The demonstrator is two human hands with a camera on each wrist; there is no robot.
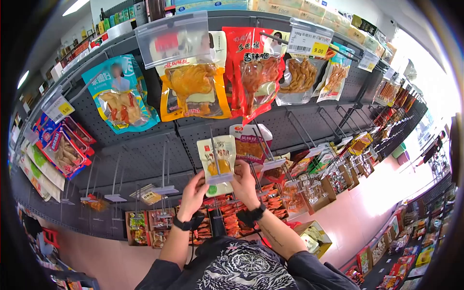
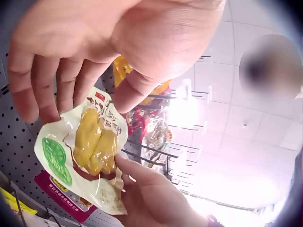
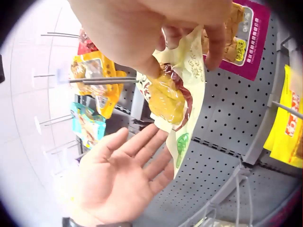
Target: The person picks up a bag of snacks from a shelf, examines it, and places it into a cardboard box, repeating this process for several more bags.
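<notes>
A cream snack bag (image 1: 227,146) with a clear window, yellow meat pieces inside and a green round mark, is between both hands in front of the pegboard. My right hand (image 1: 245,183) pinches one side edge, its thumb (image 2: 135,170) on the front in the left wrist view and its fingers behind. My left hand (image 1: 193,195) is at the other side, with palm turned up and fingers (image 3: 158,165) extended against the bag's edge in the right wrist view. A metal hook with a blank label holder (image 1: 220,178) overlaps the bag in the head view.
A purple bag (image 1: 249,142) hangs right behind. Above hang a blue bag (image 1: 121,96), a yellow bag (image 1: 193,89) and a red bag (image 1: 253,72). Several metal hooks (image 1: 166,169) jut outward around the hands. Boxes of small red packets (image 1: 234,222) stand below.
</notes>
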